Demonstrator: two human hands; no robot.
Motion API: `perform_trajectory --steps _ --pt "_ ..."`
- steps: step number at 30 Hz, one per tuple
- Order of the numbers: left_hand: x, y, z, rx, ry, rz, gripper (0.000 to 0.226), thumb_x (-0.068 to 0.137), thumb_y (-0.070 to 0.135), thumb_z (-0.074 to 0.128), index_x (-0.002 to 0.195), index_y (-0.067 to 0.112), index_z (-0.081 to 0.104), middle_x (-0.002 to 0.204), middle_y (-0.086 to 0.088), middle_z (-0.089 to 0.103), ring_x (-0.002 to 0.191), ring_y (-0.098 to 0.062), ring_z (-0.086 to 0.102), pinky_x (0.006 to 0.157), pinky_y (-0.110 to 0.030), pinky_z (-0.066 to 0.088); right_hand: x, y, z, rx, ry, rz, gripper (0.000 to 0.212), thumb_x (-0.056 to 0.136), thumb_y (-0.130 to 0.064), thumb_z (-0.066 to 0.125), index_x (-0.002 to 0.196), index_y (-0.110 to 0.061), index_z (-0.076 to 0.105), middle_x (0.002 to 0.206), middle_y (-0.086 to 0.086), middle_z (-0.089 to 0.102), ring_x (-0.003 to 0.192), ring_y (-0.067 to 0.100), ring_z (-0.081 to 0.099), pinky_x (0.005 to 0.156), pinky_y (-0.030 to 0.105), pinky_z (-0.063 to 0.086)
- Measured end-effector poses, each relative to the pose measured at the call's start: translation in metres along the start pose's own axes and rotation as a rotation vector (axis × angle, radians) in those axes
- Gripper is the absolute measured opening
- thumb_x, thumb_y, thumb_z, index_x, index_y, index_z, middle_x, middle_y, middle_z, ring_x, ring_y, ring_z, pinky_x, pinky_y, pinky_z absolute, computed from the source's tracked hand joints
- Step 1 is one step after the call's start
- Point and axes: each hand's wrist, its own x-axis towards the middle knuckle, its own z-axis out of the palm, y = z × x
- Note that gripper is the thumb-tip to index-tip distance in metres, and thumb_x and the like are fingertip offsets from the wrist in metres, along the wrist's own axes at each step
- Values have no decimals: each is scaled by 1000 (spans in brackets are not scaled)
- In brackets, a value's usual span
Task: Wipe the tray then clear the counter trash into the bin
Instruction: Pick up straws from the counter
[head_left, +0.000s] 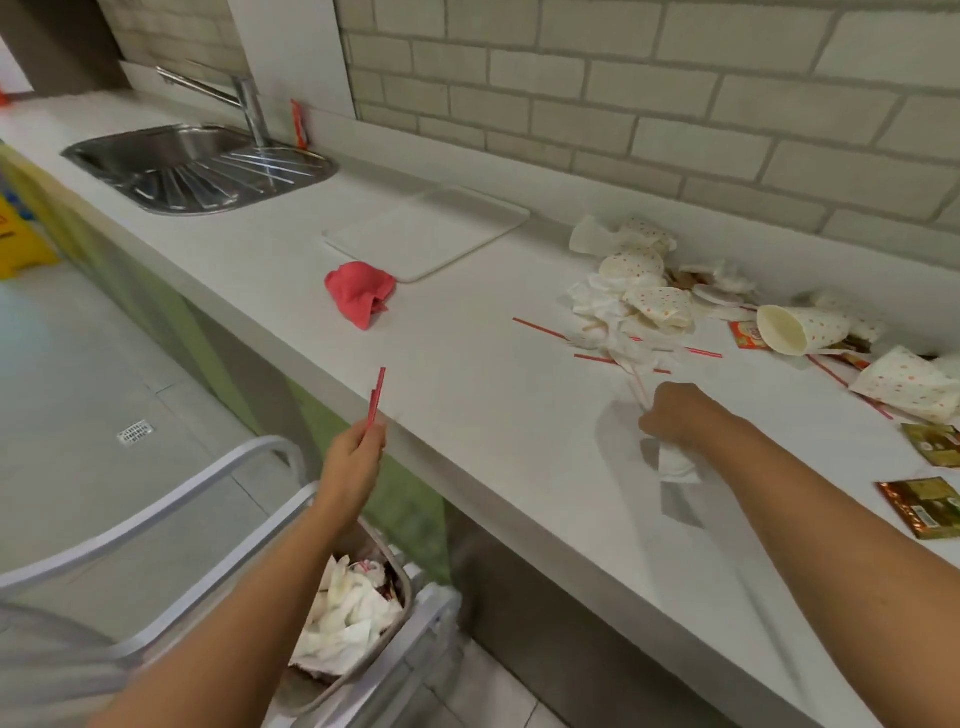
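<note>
I see my left hand (358, 457) pinching red straws (376, 395) upright, with the open bin (384, 670), part full of crumpled white paper, directly beneath it. Beyond that hand lies the crumpled red cloth (359, 291), just beside the near corner of the flat white tray (426, 234). My right hand (675, 415) grips a white napkin (675, 462); just past it sprawls the trash pile (639, 296) of spotted paper cups, napkins and straws.
</note>
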Motion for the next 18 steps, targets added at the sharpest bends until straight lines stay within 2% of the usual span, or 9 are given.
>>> perform_trajectory --steps 2,4,7,9,12,14,15,17,18 --pt "2 -21 -10 6 22 -48 36 96 27 40 61 20 38 57 3 32 52 -15 27 50 -30 21 -11 -32 -6 6 20 -137 11 89 -15 51 83 -7 46 71 1 44 61 13 43 49 23 29" --pt "2 -39 -17 43 29 -101 36 97 26 39 62 19 39 57 3 34 52 -15 29 51 -31 22 -24 -65 -8 72 11 -295 10 87 -16 52 84 -7 48 76 3 48 66 16 46 50 24 29" --pt "2 -64 -30 96 29 -226 35 97 23 40 63 17 46 57 -2 39 61 -21 36 53 -31 26 -44 -113 8 352 -99 -509 10 82 -10 53 80 -1 57 77 7 52 69 18 46 59 28 32" --pt "-1 -79 -38 156 13 -309 32 96 19 41 65 16 50 67 -11 47 71 -24 43 61 -32 33 -56 -138 31 456 -192 -598 14 82 -9 53 83 2 62 80 7 56 74 18 49 67 30 35" --pt "-15 -89 -51 221 -96 -357 17 96 15 42 86 10 56 84 -12 55 77 -24 49 69 -31 38 -68 -169 77 484 -286 -659 9 86 -9 52 79 -9 58 73 -2 54 67 9 49 63 23 37" --pt "-20 -100 -61 277 -131 -383 16 94 17 48 104 6 55 103 -14 55 93 -26 53 80 -31 41 -69 -186 111 514 -298 -636 14 90 -11 50 77 -12 55 69 -6 51 62 5 45 58 20 35" --pt "-21 -105 -67 294 -128 -398 16 93 18 51 103 6 56 110 -15 54 101 -28 53 86 -33 42 -68 -192 128 525 -291 -620 17 91 -12 49 76 -13 56 71 -4 53 63 6 46 58 20 35" --pt "-23 -107 -78 312 -150 -423 19 92 23 52 101 8 58 120 -15 53 108 -30 52 94 -37 44 -66 -202 156 525 -256 -593 16 93 -12 47 85 -7 60 89 8 64 78 16 55 69 26 41" --pt "-23 -107 -82 324 -169 -432 29 93 28 51 113 8 56 128 -16 49 112 -31 51 95 -37 43 -65 -206 166 533 -235 -579 15 93 -12 47 91 -5 60 100 13 64 88 21 57 74 28 42"
